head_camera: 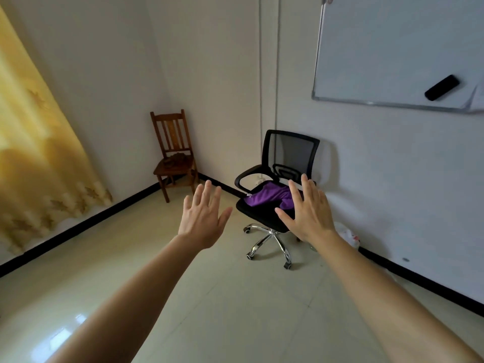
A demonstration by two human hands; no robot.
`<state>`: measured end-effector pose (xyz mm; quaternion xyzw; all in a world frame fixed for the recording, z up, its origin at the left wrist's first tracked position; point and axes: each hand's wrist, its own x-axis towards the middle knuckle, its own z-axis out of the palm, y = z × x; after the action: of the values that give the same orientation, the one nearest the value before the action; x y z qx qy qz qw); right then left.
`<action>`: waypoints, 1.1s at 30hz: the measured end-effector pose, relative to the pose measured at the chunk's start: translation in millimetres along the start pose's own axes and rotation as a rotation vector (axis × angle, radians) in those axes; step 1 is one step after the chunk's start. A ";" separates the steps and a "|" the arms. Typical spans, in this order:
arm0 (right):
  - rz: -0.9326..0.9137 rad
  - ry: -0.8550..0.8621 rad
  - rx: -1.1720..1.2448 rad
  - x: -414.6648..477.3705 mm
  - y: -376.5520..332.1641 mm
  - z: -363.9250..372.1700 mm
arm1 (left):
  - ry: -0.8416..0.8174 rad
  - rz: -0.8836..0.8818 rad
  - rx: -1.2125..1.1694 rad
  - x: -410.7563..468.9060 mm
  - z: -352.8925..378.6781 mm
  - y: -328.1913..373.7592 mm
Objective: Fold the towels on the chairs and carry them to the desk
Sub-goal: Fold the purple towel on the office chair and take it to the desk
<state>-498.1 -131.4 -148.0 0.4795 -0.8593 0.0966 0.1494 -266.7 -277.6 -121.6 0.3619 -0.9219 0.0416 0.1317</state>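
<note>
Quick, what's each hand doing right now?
Left hand: open, fingers spread, holding nothing.
Right hand: open, fingers spread, holding nothing.

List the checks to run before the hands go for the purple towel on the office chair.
1. The left hand free: ok, open, holds nothing.
2. The right hand free: ok, fingers straight, holds nothing.
3. The purple towel reachable: ok, it lies crumpled on the seat of the office chair with nothing on it.
4. Hands at the towel: not ok, both look raised short of the chair.
5. A towel on the wooden chair: cannot tell, something brownish lies on its seat.
6. The desk in sight: not ok, none shows in this view.
</note>
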 end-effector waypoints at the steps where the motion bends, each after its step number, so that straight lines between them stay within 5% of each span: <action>1: 0.004 -0.014 0.009 18.6 0.4 6.5 | 0.003 0.012 -0.010 16.9 1.9 -4.0; 9: -0.010 -0.179 -0.051 150.3 -14.3 108.4 | -0.114 0.096 0.005 146.6 92.9 -67.9; 19: 0.206 -0.330 -0.082 293.4 -21.2 217.0 | -0.415 0.082 -0.133 338.5 226.4 -158.8; 33: 0.385 -0.422 0.048 455.8 100.8 364.6 | -0.715 0.096 -0.167 591.7 366.1 -99.6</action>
<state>-869.8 -554.1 -332.5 0.3206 -0.9440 0.0417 -0.0653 -693.2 -802.1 -314.1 0.2979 -0.9258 -0.1570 -0.1719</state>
